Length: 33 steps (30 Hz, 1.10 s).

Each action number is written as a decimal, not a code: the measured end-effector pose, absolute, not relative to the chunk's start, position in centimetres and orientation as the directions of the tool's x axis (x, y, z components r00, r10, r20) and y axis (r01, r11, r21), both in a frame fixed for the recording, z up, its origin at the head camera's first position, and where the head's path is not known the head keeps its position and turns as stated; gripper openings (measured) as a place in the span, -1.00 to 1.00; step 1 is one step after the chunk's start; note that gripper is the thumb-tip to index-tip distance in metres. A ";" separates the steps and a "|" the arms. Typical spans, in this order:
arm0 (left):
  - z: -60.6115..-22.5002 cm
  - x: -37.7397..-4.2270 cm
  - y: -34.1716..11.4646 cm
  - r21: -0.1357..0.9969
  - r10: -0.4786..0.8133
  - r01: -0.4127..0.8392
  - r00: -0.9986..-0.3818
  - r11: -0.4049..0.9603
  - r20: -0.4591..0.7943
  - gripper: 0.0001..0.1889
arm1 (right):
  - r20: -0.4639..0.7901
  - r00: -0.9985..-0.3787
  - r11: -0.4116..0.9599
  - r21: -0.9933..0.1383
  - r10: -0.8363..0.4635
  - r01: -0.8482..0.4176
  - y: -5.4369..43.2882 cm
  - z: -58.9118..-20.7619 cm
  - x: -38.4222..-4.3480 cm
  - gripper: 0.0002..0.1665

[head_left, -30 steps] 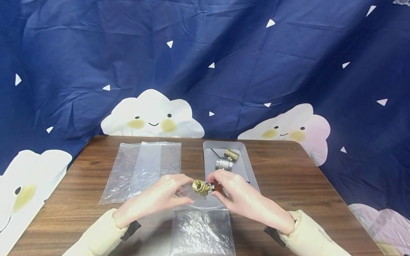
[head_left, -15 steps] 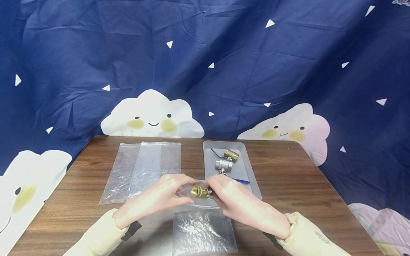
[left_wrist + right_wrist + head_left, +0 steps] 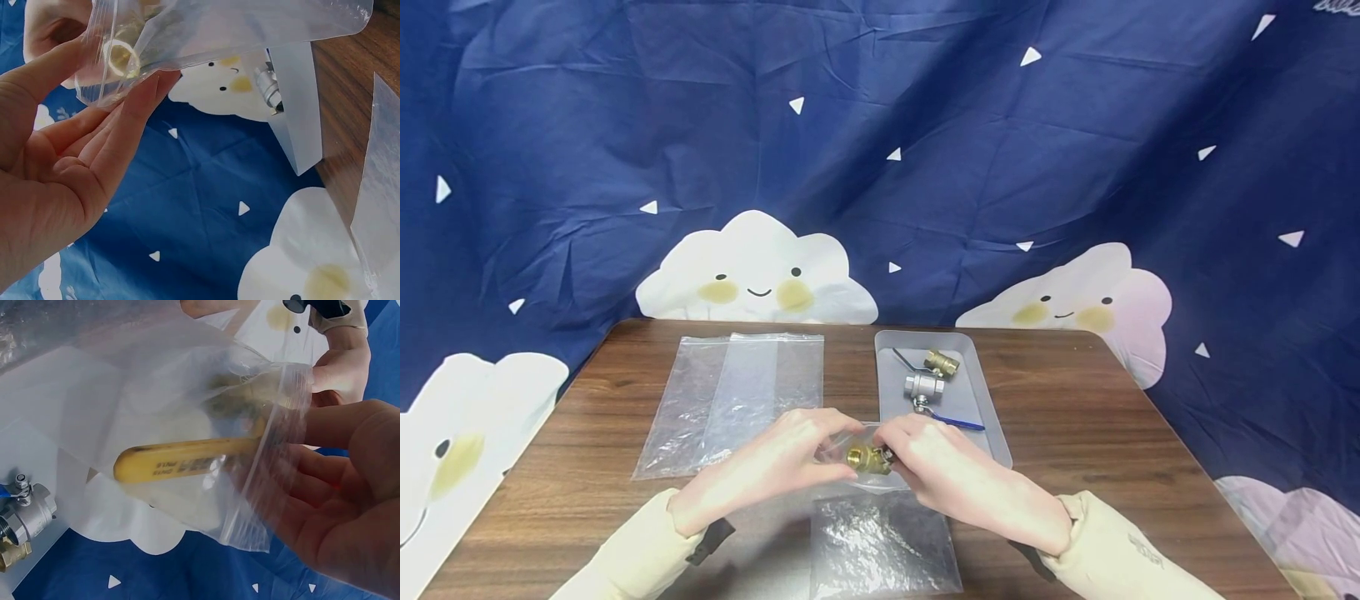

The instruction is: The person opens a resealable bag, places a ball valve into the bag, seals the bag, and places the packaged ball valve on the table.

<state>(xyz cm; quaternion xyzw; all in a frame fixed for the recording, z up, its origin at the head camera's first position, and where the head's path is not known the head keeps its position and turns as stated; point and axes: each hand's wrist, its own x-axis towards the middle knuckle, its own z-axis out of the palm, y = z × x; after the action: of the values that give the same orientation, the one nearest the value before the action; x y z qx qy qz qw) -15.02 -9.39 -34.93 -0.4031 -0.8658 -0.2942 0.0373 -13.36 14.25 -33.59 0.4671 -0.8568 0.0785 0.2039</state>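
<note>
Between my hands a clear zip-lock bag [image 3: 883, 546] is held with its mouth spread and its body toward me. My left hand [image 3: 805, 446] grips one side of the mouth, thumb and fingers apart. A brass ball valve [image 3: 867, 457] is in the mouth, its threaded opening facing left. My right hand [image 3: 936, 462] holds the valve from the right, fingers reaching inside the bag. Through the plastic, the right wrist view shows the valve's yellow lever handle [image 3: 187, 459] pointing into the bag. The left wrist view shows the brass ring end [image 3: 122, 59] just inside the zip strip.
A grey tray [image 3: 992, 408] behind my hands holds a silver ball valve [image 3: 924, 387] with a blue handle and a brass valve [image 3: 942, 362] with a dark lever. Flat clear zip bags [image 3: 748, 392] overlap on the wooden table [image 3: 1075, 417] at left.
My right hand has moved left and lower, taking the brass valve from above the bag's mouth into it. The blue handle in the tray has come into view. The left hand barely moved.
</note>
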 end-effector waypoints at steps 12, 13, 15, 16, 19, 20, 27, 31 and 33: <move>-34.8 -15.0 -9.2 0.444 0.684 0.745 -0.652 0.498 0.326 -0.55 | 0.333 -0.509 0.559 0.072 -0.794 -0.826 13.5 -33.3 -13.1 -0.65; -34.8 -15.0 -9.2 0.442 0.686 0.747 -0.650 0.497 0.326 -0.55 | 0.330 -0.508 0.559 0.076 -0.796 -0.826 13.5 -33.2 -13.1 -0.65; -34.8 -15.0 -9.1 0.442 0.691 0.750 -0.646 0.492 0.325 -0.55 | 0.324 -0.507 0.557 0.079 -0.799 -0.827 13.3 -33.2 -13.1 -0.65; -34.8 -15.0 -9.1 0.444 0.693 0.749 -0.646 0.492 0.322 -0.55 | 0.324 -0.506 0.556 0.081 -0.800 -0.827 13.3 -33.3 -13.0 -0.66; -34.7 -15.0 -9.1 0.448 0.699 0.753 -0.638 0.481 0.322 -0.55 | 0.320 -0.506 0.555 0.083 -0.801 -0.827 13.2 -33.4 -13.0 -0.67; -34.8 -15.0 -9.0 0.452 0.700 0.753 -0.637 0.478 0.322 -0.56 | 0.317 -0.510 0.558 0.081 -0.800 -0.826 13.2 -33.4 -13.0 -0.67; -34.8 -14.8 -8.8 0.484 0.700 0.744 -0.640 0.460 0.318 -0.56 | 0.249 -0.558 0.592 0.087 -0.792 -0.801 12.9 -33.7 -12.9 -0.69; -34.8 -14.7 -8.7 0.479 0.695 0.743 -0.644 0.468 0.319 -0.55 | 0.200 -0.585 0.608 0.078 -0.786 -0.790 12.6 -33.7 -12.7 -0.70; -34.8 -14.7 -8.7 0.477 0.694 0.743 -0.644 0.470 0.321 -0.55 | 0.181 -0.592 0.611 0.070 -0.785 -0.788 12.5 -33.7 -12.7 -0.69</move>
<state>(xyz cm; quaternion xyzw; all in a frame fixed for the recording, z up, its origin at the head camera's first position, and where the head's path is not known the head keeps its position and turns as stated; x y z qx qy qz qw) -14.70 -8.73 -34.80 -0.4197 -0.8562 -0.2985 0.0411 -12.68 12.48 -33.73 0.4408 -0.8923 0.0085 0.0971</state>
